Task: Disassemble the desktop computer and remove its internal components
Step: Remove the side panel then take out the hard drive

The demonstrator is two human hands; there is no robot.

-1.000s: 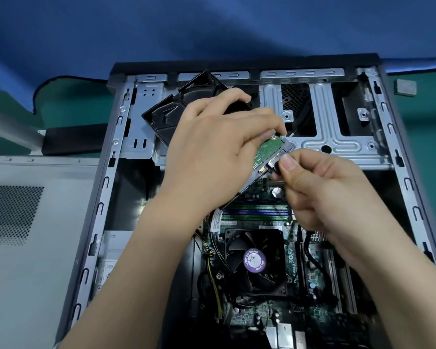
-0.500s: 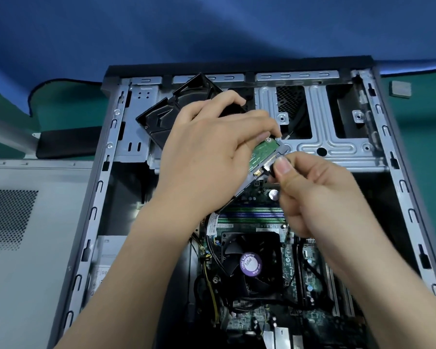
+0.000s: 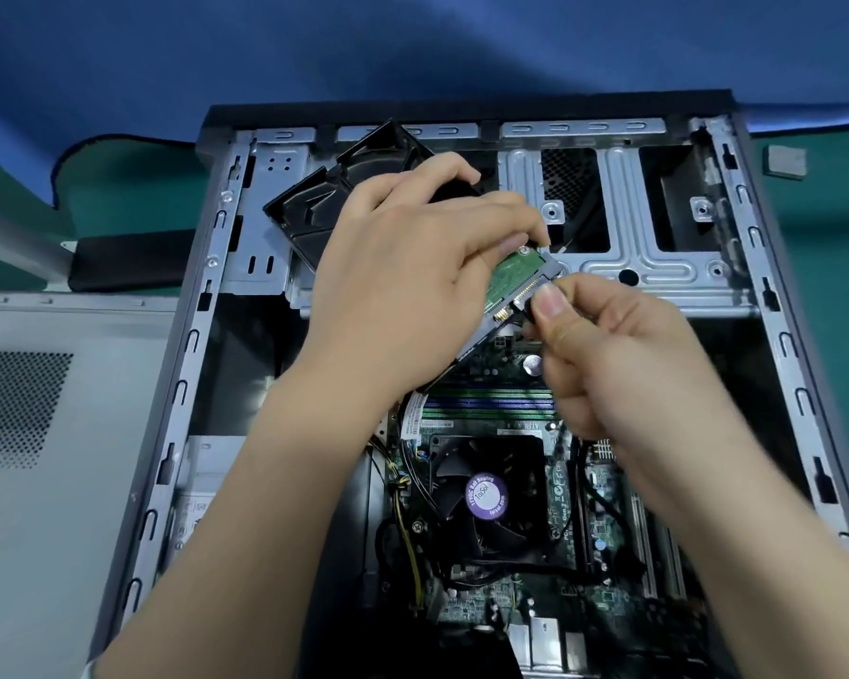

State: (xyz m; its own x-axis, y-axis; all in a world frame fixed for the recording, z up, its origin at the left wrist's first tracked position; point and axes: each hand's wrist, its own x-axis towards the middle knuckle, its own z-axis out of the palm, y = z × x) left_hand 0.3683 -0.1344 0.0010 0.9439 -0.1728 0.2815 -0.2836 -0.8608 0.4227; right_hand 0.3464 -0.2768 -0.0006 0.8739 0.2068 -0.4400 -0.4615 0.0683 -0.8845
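Observation:
The open desktop case (image 3: 202,365) lies on its side with the motherboard exposed. My left hand (image 3: 412,291) grips a hard drive (image 3: 515,281), green circuit board up, tilted above the motherboard. My right hand (image 3: 604,355) pinches a black cable connector (image 3: 528,311) at the drive's connector edge; whether it is still plugged in I cannot tell. A black drive caddy (image 3: 324,208) sits tilted behind my left hand. The CPU fan (image 3: 486,497) with a purple label lies below both hands.
The removed grey side panel (image 3: 60,458) lies left of the case. A metal drive cage (image 3: 628,257) spans the case's far end. Black and yellow cables run beside the fan. A small grey block (image 3: 785,161) rests on the green mat at right.
Both hands stay at the drive's connector edge. The view has shifted slightly, and my right thumb and fingers have worked a little at the connector.

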